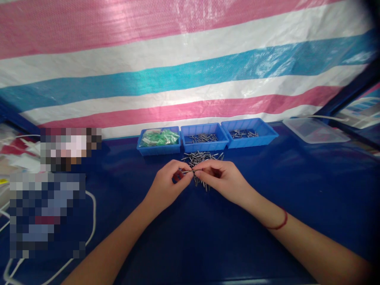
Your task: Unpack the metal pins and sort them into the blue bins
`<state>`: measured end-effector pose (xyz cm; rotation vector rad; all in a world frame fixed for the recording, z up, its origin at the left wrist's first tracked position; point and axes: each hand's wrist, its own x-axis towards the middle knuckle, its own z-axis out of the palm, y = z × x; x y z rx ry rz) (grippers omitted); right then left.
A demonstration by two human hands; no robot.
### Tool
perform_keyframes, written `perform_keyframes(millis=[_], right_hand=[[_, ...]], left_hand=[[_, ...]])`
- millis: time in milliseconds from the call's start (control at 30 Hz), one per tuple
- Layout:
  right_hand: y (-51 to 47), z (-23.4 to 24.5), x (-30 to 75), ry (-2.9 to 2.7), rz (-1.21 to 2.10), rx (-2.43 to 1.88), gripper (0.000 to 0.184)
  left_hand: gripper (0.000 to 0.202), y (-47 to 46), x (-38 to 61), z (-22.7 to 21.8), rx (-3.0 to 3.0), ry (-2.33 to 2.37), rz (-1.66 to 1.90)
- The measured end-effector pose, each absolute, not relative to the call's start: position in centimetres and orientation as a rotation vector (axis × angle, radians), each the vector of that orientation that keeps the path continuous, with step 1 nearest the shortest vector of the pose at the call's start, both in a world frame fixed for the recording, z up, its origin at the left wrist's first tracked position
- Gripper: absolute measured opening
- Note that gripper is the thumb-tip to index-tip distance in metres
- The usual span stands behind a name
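My left hand (170, 180) and my right hand (221, 178) meet above the blue table, fingers pinched together on a thin metal pin (192, 171) held between them. Just behind and under the fingertips lies a loose pile of small metal pins (199, 158) on the table. A red cord circles my right wrist.
Three blue bins stand in a row at the back: the left bin (158, 148) holds green plastic parts, the middle bin (204, 145) and right bin (252, 139) hold metal pins. A clear plastic lid (316, 130) lies at the right. A white cable (89, 233) loops at the left. A striped tarp hangs behind.
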<state>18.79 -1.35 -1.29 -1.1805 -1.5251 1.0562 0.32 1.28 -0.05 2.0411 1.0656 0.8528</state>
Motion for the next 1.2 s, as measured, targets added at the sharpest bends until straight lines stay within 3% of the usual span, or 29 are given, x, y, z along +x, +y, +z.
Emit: perform_keyframes(millis=[367, 467, 600, 833, 967, 1200], right_hand=[[-1.3, -1.3, 18.5, -1.761, 0.828, -1.237, 0.022], [-0.5, -1.3, 19.3, -1.493, 0.864, -1.261, 0.027], [1.6, -1.4, 22.0, -1.007, 0.826, -1.326, 0.030], [3.6, -1.4, 25.9, -0.591, 0.997, -1.244, 0.025], [3.0, -1.0, 25.2, -0.604, 1.102, -1.225, 0.016], [1.5, -0.9, 22.0, -0.991, 1.151, -1.297, 0.019]], left_hand=[[0.016, 1.2, 0.1, -0.1, 2.128, 1.071, 0.917], [0.023, 1.5, -0.2, -0.1, 2.169, 1.103, 0.921], [0.018, 2.3, -0.7, 0.1, 2.310, 1.175, 0.881], [0.019, 3.7, -1.7, -0.3, 2.483, 1.247, 0.816], [0.016, 3.8, -1.9, -0.6, 2.593, 1.187, 0.643], [0.018, 3.6, -1.8, -1.4, 2.760, 1.113, 0.360]])
